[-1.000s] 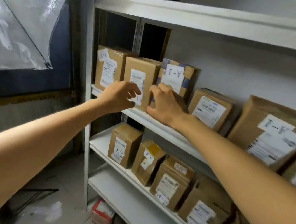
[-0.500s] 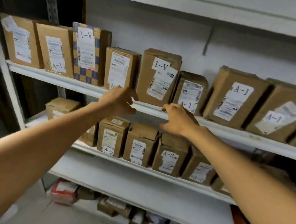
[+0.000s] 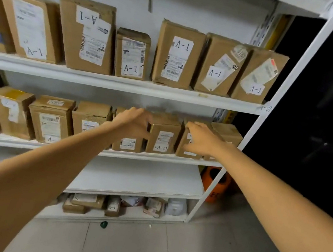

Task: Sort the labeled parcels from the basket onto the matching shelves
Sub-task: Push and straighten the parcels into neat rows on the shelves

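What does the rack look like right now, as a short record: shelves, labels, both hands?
upper shelf: row of upright A-1 parcels
middle shelf: row of upright parcels; one reads A-2
post tag: A-2
left hand: fingers curled at the A-2 parcel's left edge; grip unclear
right hand: rests on the neighbouring parcel to the right
bottom shelf: small parcels lying flat
basket: not in view

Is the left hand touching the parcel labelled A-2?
Cannot tell. In the head view the fingers of the left hand reach the A-2 parcel at its left edge, but shadow hides contact or gap.
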